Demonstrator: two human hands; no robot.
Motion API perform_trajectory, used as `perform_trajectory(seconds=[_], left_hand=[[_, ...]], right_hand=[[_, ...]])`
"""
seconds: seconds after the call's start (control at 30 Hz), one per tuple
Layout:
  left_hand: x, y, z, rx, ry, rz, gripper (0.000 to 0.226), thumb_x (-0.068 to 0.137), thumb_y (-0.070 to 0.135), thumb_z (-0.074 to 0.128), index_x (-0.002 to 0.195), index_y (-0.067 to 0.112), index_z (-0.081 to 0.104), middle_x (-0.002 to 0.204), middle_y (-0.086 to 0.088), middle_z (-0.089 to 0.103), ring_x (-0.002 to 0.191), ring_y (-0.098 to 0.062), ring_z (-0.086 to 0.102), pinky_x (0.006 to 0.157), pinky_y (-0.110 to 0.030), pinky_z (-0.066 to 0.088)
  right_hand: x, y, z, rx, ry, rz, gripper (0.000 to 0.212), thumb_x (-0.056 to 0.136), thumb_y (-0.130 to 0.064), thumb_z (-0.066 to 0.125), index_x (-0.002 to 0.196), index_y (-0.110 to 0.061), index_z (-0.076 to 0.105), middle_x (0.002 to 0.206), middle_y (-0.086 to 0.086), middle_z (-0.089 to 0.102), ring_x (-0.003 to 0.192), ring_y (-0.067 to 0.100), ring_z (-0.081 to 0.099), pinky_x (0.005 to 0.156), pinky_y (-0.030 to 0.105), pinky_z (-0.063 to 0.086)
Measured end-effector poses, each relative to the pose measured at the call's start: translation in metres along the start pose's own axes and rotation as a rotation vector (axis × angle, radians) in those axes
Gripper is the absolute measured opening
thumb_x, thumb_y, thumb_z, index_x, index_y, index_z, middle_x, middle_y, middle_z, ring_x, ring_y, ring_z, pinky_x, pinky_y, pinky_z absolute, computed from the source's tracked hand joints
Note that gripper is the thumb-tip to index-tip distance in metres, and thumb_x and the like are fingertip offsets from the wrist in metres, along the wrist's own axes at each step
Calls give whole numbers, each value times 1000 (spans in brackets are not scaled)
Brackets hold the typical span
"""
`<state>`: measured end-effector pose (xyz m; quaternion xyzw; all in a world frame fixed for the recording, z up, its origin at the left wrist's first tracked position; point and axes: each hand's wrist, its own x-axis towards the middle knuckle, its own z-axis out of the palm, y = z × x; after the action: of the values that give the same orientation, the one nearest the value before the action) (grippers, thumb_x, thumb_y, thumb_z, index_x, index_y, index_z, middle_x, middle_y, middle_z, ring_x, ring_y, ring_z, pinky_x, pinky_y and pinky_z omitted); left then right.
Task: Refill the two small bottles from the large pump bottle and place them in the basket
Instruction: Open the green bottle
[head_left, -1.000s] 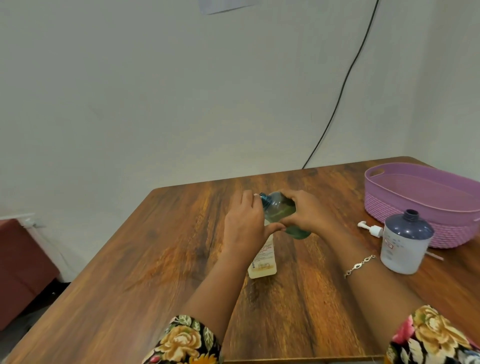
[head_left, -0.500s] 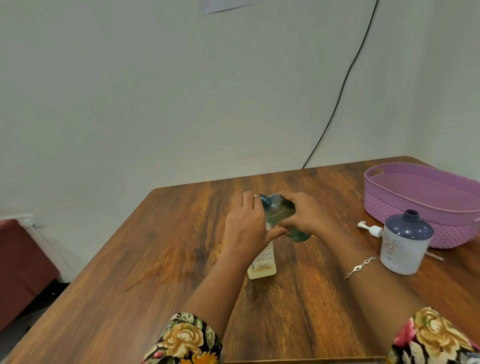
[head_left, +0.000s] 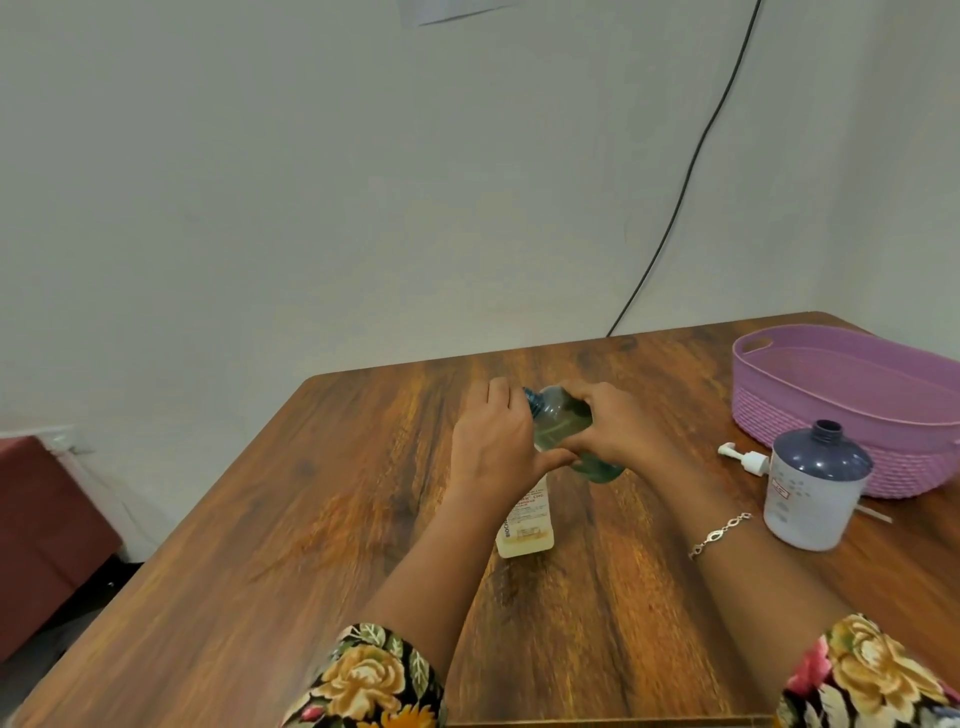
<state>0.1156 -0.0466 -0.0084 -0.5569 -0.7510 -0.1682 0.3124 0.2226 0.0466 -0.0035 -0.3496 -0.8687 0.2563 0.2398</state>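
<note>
At the table's middle, my left hand (head_left: 493, 447) is wrapped around the top of a small cream bottle (head_left: 527, 525) that stands on the wood; its neck is hidden by my fingers. My right hand (head_left: 618, 431) holds a small clear green bottle (head_left: 558, 421) tilted on its side above it, blue threaded neck pointing left against my left hand. The large white bottle (head_left: 810, 493) with a dark blue domed top stands uncapped at the right. Its white pump (head_left: 745, 460) lies on the table beside it. The purple basket (head_left: 779, 415) sits behind, with nothing visible inside.
The wooden table (head_left: 311, 519) ends at a pale wall behind. A black cable (head_left: 675, 208) hangs down the wall to the table's back edge. A dark red seat (head_left: 47, 519) stands on the floor at the left.
Both hands and the two small bottles keep almost the same pose; the green bottle stays tilted over the cream one.
</note>
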Motion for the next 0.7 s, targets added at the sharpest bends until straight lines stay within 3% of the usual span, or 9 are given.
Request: perform_trajectory(seconds=[0.23, 0.47, 0.7], left_hand=[[7, -8, -3, -14, -17, 43, 82, 64, 77, 57, 109, 8, 58, 102, -3, 55, 94, -16, 47, 67, -21, 33], [-1, 1, 1, 2, 62, -27, 75, 47, 73, 73, 80, 7, 65, 75, -4, 59, 69, -17, 55, 50, -22, 43], [5, -4, 0, -20, -2, -15, 80, 64, 77, 57, 108, 10, 58, 100, -3, 55, 91, -15, 48, 64, -21, 34]], right_hand=[[-1, -7, -6, 8, 4, -22, 71, 67, -19, 77, 130, -19, 46, 122, 4, 54, 103, 15, 48, 79, 23, 36], [-1, -3, -3, 1, -23, 8, 71, 68, -17, 76, 132, -19, 45, 123, 4, 52, 107, 17, 48, 80, 23, 35], [0, -7, -7, 0, -28, -1, 72, 69, -19, 76, 133, -18, 43, 125, 4, 53, 112, 20, 50, 82, 25, 37]])
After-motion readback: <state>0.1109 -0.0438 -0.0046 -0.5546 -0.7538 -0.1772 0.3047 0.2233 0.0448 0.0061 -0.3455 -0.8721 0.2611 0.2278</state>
